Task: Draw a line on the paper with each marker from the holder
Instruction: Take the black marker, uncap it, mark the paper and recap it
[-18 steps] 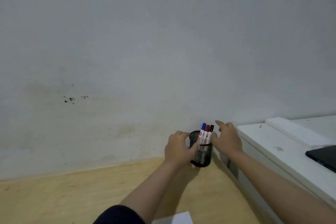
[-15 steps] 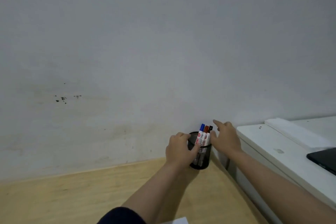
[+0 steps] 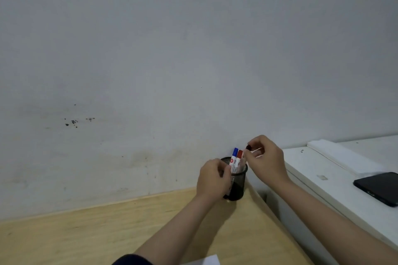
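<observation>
Black mesh holder (image 3: pixel 237 185) upright at the far right corner of the wooden desk (image 3: pixel 86 234), tight against the grey wall (image 3: pixel 172 49). Left hand (image 3: pixel 213 178) wrapped around the holder's left side, gripping it firm. Blue marker (image 3: pixel 234 158) and red marker (image 3: pixel 238 160) standing side by side inside, caps up, poking above the rim. Right hand (image 3: pixel 266 161) above and just right of the holder, thumb and forefinger pinched narrow on the cap of the black marker (image 3: pixel 248 148), other fingers curled; marker's lower end hidden behind the hand, so whether clear of the holder, cannot tell. White corner of paper (image 3: pixel 207 261) peeking in at the bottom edge, near the dark sleeve (image 3: pixel 131 260). White cabinet (image 3: pixel 323 178) beside the desk on the right, dark phone (image 3: pixel 379 187) lying flat on top.
</observation>
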Action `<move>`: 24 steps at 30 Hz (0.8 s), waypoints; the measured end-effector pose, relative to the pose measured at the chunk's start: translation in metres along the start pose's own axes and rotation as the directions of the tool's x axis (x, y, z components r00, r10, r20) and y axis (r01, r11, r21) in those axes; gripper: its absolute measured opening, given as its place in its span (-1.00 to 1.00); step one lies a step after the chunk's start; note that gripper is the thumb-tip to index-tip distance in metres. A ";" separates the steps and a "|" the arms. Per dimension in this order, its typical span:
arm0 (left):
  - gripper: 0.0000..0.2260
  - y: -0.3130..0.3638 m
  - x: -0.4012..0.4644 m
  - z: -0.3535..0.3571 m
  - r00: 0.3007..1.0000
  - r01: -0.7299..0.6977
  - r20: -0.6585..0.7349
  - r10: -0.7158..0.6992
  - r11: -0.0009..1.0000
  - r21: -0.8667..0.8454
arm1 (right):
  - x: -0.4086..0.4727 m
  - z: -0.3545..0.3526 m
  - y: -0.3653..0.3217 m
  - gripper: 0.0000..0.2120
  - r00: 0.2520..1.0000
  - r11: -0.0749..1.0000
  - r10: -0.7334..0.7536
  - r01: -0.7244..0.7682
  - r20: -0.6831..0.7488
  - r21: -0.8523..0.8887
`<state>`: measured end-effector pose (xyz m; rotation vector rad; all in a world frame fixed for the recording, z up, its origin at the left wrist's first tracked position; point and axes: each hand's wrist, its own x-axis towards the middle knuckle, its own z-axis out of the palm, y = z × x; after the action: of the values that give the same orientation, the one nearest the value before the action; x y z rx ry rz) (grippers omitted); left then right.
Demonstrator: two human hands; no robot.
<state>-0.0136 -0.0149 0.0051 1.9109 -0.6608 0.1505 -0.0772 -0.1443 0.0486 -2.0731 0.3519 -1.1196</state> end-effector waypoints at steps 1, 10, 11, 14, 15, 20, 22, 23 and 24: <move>-0.92 0.010 -0.006 -0.007 1.000 0.016 0.007 -0.015 0.992 -0.128 | -0.010 -0.008 -0.010 -0.84 1.000 0.999 -0.018 0.018 -0.014 0.051; -0.90 0.081 -0.079 -0.071 0.975 0.215 0.102 -0.196 0.730 -0.649 | -0.119 -0.052 -0.068 -0.72 0.964 0.937 -0.260 0.239 0.051 0.255; -0.88 0.086 -0.088 -0.079 0.978 0.199 0.091 -0.185 0.724 -0.660 | -0.127 -0.056 -0.075 -0.74 0.950 0.927 -0.302 0.273 0.081 0.255; -0.86 0.094 -0.114 -0.104 0.990 0.116 0.014 -0.137 0.775 -0.621 | -0.146 -0.066 -0.096 -0.79 0.959 0.922 -0.264 0.217 0.108 0.321; -0.86 0.095 -0.122 -0.112 0.994 0.080 -0.010 -0.107 0.800 -0.594 | -0.149 -0.067 -0.104 -0.81 0.978 0.922 -0.198 0.160 0.073 0.353; -0.86 0.099 -0.163 -0.142 0.998 -0.067 -0.026 0.062 0.904 -0.422 | -0.153 -0.059 -0.138 -0.78 0.992 0.908 0.046 -0.089 0.114 0.409; -0.87 0.101 -0.176 -0.149 0.993 -0.116 -0.007 0.121 0.931 -0.345 | -0.158 -0.051 -0.148 -0.75 0.980 0.899 0.078 -0.149 0.184 0.411; -0.87 0.101 -0.182 -0.152 0.991 -0.132 -0.013 0.135 0.944 -0.301 | -0.161 -0.049 -0.153 -0.72 0.981 0.896 0.090 -0.156 0.174 0.416; -0.85 0.100 -0.186 -0.156 0.990 -0.141 -0.032 0.138 0.960 -0.243 | -0.163 -0.048 -0.158 -0.69 0.984 0.889 0.102 -0.158 0.149 0.430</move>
<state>-0.1904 0.1632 0.0807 1.6258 -0.7684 0.1644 -0.2265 0.0302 0.0798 -1.6782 0.1543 -0.8884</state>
